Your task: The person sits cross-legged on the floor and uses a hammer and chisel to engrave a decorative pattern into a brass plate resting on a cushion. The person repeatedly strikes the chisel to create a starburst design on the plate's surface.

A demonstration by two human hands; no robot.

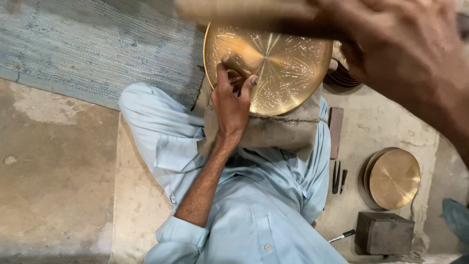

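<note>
Brass shines at centre: a round engraved plate (267, 66) rests on a grey cloth pad (273, 132) over the person's lap, its top rim hidden behind a blurred wooden tool (244, 11). The left hand (232, 100) pinches a short punch (233, 63) against the plate's face, fingers closed round it. The right hand (405, 49), blurred and cut off by the frame's edge, wraps the tool. Further right, more brass plates (393, 178) lie on open floor (58, 186).
</note>
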